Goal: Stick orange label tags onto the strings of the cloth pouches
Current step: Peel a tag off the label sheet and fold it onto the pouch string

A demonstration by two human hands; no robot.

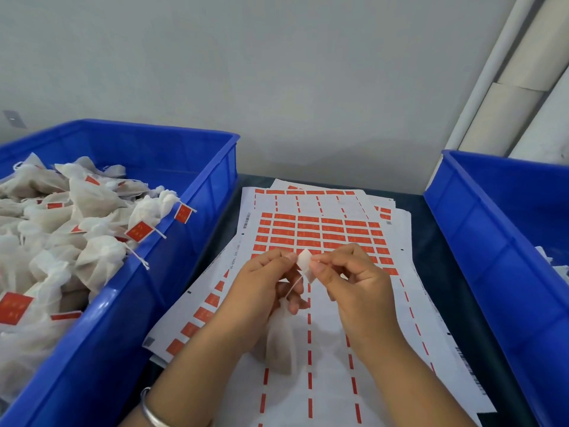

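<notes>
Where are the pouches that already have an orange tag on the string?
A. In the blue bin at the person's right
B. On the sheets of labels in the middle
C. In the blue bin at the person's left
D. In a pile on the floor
C: the left blue bin is piled with white cloth pouches, and several show orange tags on their strings.

A single head-worn camera looks forward and down from the person's own standpoint, close over the worktop [437, 272]. Both forearms enter from the bottom edge, and the sheets of labels [323, 232] lie centred below. Blue bins [197, 211] frame either side, with a plain wall [277, 72] filling the upper half.
</notes>
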